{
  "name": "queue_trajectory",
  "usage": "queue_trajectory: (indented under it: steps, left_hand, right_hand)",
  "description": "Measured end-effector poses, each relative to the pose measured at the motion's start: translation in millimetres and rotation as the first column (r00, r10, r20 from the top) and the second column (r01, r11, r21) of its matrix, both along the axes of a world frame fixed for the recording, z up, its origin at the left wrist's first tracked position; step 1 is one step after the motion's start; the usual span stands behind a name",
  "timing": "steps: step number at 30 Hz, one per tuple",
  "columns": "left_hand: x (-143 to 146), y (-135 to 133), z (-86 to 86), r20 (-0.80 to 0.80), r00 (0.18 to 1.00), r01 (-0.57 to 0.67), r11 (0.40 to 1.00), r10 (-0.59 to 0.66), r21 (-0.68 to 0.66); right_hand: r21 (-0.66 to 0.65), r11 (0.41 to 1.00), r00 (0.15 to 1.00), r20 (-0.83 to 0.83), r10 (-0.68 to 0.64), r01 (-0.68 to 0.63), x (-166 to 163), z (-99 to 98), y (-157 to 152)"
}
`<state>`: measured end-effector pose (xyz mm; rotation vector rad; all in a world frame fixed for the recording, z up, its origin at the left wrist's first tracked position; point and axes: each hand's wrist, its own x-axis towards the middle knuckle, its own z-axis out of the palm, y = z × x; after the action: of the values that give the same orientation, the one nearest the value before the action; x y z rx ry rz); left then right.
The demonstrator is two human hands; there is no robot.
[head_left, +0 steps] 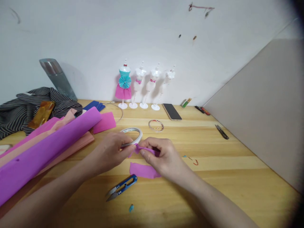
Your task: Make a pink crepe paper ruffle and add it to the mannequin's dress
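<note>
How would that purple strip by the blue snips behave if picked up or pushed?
The purple strip would probably feel light and floppy, since it looks thin with uneven edges. It may crumple: a similar purple piece is bunched between the left hand and right hand. Lying flat, it seems unlikely to roll.
</note>
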<state>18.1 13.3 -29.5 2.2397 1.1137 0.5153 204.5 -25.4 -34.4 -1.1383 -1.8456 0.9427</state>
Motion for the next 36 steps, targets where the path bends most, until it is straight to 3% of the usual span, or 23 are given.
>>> queue_trajectory:
  steps: [5,14,30,36]
  left_hand:
    - [0,0,0.1,0.01,1.0,0.013,1.0,-0.013,0.005]
    - [-3,0,2.1,0.0,1.0,0.031,0.999,-0.031,0.031]
    - [-2,0,2.1,0.01,0.999,0.04,0.997,-0.041,0.073]
    - [-3,0,7.4,0.033,0.998,0.049,0.998,-0.05,0.037]
  right_hand:
    - [-0.093,0.995,0.996,-0.088,0.023,-0.031,-2,-0.9,-1]
    - [-0.023,1.0,1.0,0.001,-0.012,0.012,2,-2.3,5]
    - [-0.049,0.999,0.997,-0.074,0.019,-0.022,1,-4.0,6]
    - [-0.02,1.0,1.0,-0.005,0.0,-0.001,9,-3.2,14]
